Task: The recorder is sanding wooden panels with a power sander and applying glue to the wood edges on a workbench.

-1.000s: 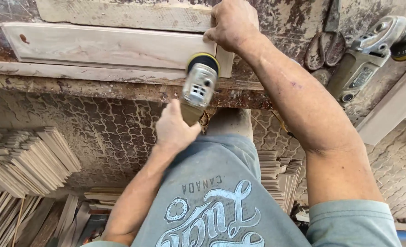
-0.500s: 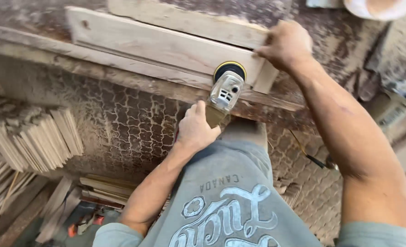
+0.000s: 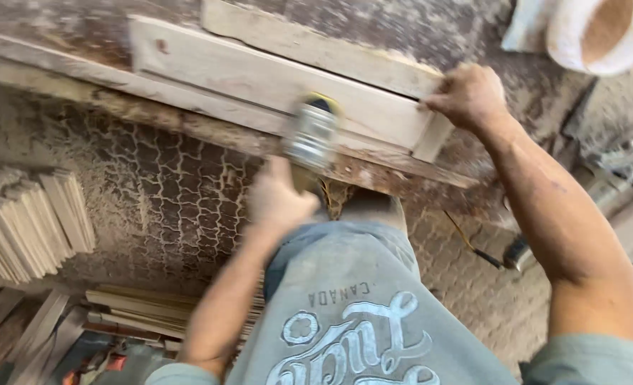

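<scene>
Gripping the grinder point(image 3: 311, 139) at six o'clock of the board point(image 3: 281, 96), the left hand point(image 3: 279, 199) is closed around its body, while the right hand point(image 3: 470, 96) clamps the board's three o'clock end, steadying it on the bench point(image 3: 67, 60).

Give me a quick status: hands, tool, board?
Left hand shut on grinder. Right hand pins board end. Nothing blocking.

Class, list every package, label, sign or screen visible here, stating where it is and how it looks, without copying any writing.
Printed design on the grey shorts: bottom centre, over the person's thigh, pale curly lettering with a small round emblem.
No packages, signs or screens are visible.
</scene>
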